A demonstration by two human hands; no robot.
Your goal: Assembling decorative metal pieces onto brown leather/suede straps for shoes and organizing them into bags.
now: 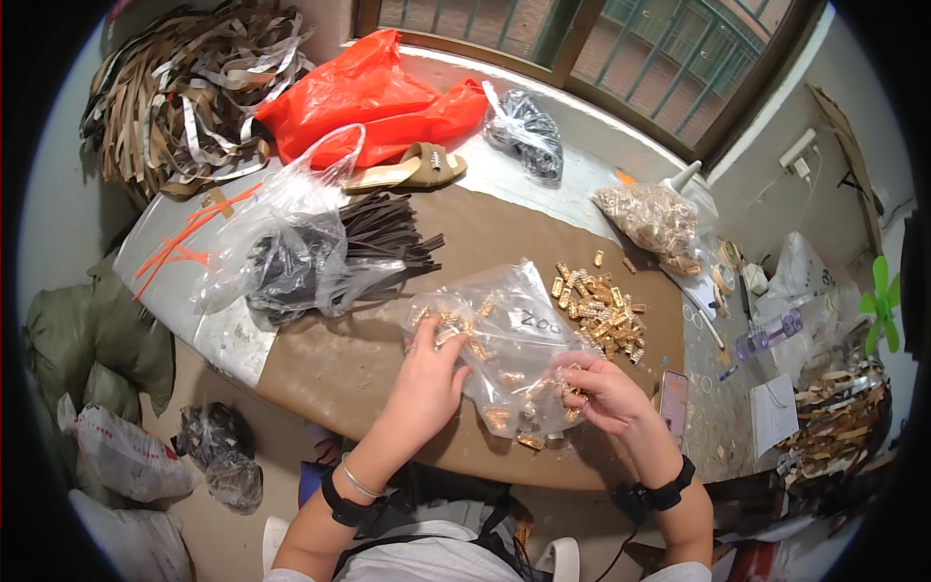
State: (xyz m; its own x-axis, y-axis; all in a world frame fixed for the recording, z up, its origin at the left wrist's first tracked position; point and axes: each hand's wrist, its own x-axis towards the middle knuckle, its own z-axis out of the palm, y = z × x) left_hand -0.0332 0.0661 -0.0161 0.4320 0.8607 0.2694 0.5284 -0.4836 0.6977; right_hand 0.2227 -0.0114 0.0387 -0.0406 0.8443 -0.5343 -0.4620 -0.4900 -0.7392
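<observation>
A clear plastic bag (pixel 504 339) with several small gold metal buckles inside lies on the brown table top (pixel 339 364). My left hand (pixel 432 373) grips the bag's left side, fingers curled into the plastic. My right hand (pixel 601 388) pinches the bag's right edge and a few gold buckles by its opening. Just beyond the bag, a loose pile of gold buckles (pixel 601 306) sits on the table.
Dark straps (pixel 388 242) lie under a clear bag (pixel 291 252) at the left. A sandal (pixel 407 170), orange bag (pixel 373 97), second bag of gold buckles (pixel 655 218), phone (pixel 674 403), purple bottle (pixel 771 335) and green fan (pixel 881 301) surround the work area. Sacks lie on the floor.
</observation>
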